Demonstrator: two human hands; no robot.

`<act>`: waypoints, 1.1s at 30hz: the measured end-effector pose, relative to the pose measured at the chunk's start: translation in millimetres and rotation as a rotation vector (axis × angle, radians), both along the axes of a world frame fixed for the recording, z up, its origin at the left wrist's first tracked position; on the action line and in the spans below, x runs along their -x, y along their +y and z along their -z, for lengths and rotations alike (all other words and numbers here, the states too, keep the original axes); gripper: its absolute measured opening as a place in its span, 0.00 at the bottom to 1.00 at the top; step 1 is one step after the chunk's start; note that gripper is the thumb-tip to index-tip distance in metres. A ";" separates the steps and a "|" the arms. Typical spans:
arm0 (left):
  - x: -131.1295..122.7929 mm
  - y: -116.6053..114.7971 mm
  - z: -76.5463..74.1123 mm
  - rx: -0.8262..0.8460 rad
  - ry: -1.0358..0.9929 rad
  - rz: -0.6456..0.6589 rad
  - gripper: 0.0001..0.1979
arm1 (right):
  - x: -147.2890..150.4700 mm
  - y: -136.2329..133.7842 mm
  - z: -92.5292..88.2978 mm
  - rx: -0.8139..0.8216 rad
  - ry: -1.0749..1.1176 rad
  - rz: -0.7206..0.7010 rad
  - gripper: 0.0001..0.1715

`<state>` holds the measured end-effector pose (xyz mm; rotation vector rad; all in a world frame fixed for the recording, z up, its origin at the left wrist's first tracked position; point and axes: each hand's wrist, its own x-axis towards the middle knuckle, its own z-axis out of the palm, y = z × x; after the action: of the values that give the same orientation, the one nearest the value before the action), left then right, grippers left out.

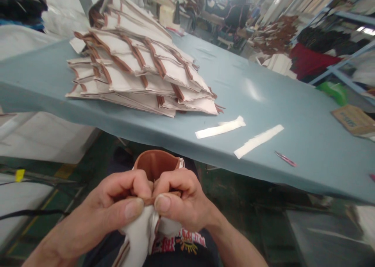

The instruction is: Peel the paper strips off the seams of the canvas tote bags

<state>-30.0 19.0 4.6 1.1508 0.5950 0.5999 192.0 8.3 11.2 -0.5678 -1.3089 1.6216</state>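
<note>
Both of my hands meet over my lap, pinching a brown-edged white fabric piece [139, 235] between thumbs and fingers. My left hand [123, 200] grips the brown edging from the left. Close beside it, my right hand [181, 198] pinches the same edging from the right. A curved brown panel [156, 161] of the piece rises behind the fingers. The white cloth hangs down below my thumbs. My fingers hide most of the spot where the edging is held.
A blue-covered table [263, 103] stands ahead, with a stack of white, brown-trimmed pieces [140, 71] on its left. Nearer the front edge lie two white strips [221, 128] and small pink-handled snips [285, 158]. A cardboard piece [354, 120] sits at the right, beside shelving [336, 69].
</note>
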 end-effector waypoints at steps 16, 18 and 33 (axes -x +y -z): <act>15.2 28.7 -21.4 -0.007 0.006 0.170 0.30 | -32.3 10.4 -50.9 -0.360 -0.523 -0.090 0.19; 17.4 33.7 -28.3 -0.133 0.057 0.161 0.28 | -33.1 11.4 -54.5 -0.489 -0.594 -0.038 0.21; 1.4 42.4 -48.7 -0.504 0.258 0.063 0.28 | -22.9 13.8 -51.4 -0.288 -0.481 0.066 0.33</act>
<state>-31.3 61.4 53.3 1.7335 0.6417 0.5663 214.9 22.1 62.5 -0.8428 -1.8166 1.2508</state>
